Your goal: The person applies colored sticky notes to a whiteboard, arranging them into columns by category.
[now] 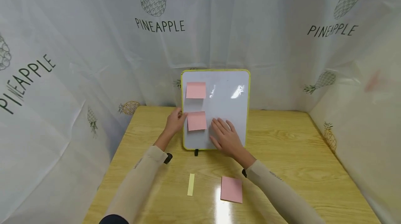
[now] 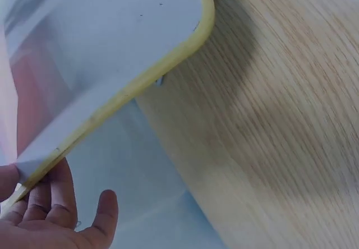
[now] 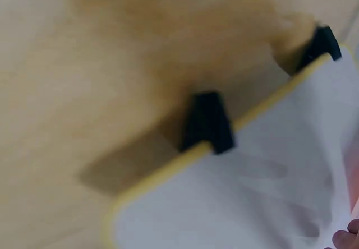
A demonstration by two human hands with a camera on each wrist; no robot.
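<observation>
nearest me, well forward of the table's [image 1: 282, 140] back edge, lies a pink pad [image 1: 231, 189], roughly square, with no clear long axis; it should be light, best taken by its sides. to its left a yellow strip [image 1: 190, 184] runs lengthwise from me toward the back edge, far end leaning slightly right; it looks thin, easiest to lift at one end.

farther on, near the middle of the table's back edge, stands a whiteboard [image 1: 228, 92] on black feet [image 3: 208, 123], white face toward me, long axis seemingly up and down. i judge it stiff, fairly light and slick-faced, liable to slide or tip when pressed, so its yellow rim is the place to hold. my right hand [image 1: 228, 138] lies against the lower face, fingers straight, gripping nothing. my left hand [image 1: 175, 123] holds the left rim, thumb in front, fingers behind.

beside that thumb is the lower pink note [image 1: 196, 121], slightly tilted; above it, near the board's top left corner, the upper pink note [image 1: 196, 90] sits squarer, its bottom edge apparently lifted. both should be soft, easily creased, handled by a corner.
</observation>
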